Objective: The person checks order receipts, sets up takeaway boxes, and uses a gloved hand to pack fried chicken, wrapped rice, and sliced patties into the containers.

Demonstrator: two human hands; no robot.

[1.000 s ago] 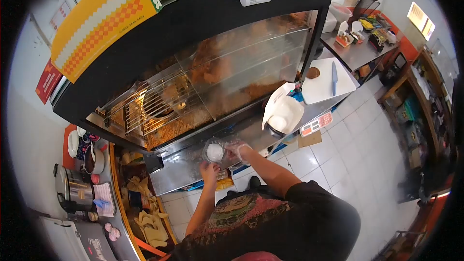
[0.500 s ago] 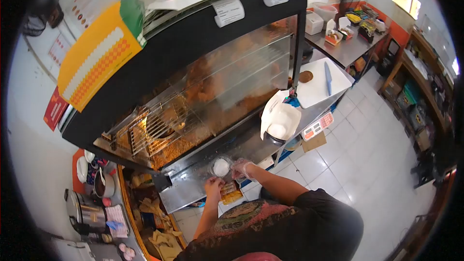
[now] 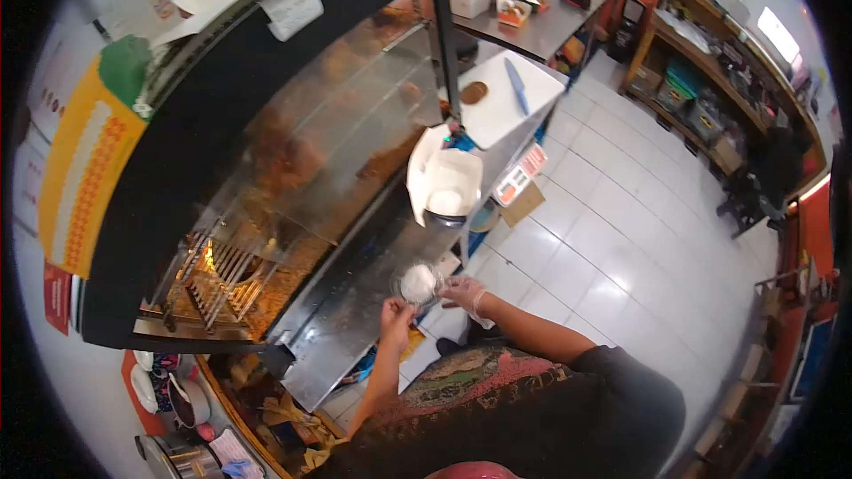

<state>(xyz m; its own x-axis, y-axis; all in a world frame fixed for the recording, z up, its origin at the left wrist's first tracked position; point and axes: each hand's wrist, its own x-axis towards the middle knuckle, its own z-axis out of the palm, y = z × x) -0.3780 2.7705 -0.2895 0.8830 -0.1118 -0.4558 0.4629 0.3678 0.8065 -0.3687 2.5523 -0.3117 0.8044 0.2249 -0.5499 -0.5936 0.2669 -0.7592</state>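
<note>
A small clear round container (image 3: 418, 284) with something white in it is between my two hands, over the metal counter edge. My left hand (image 3: 396, 312), bare, has its fingers closed on the container's near left rim. My right hand (image 3: 464, 294), in a clear plastic glove, pinches its right side. Beyond them, a white open paper box (image 3: 453, 182) holding a white mound stands on a dark round object.
A glass display cabinet (image 3: 160, 177) with fried food rises at the left. A white cutting board (image 3: 506, 115) bears a blue knife (image 3: 516, 86) and a brown round item. Behind are a metal table (image 3: 532, 35), shelves and tiled floor.
The view has turned to the right, so the cabinet sits further left. Both hands still hold the container, which now appears raised nearer the paper box.
</note>
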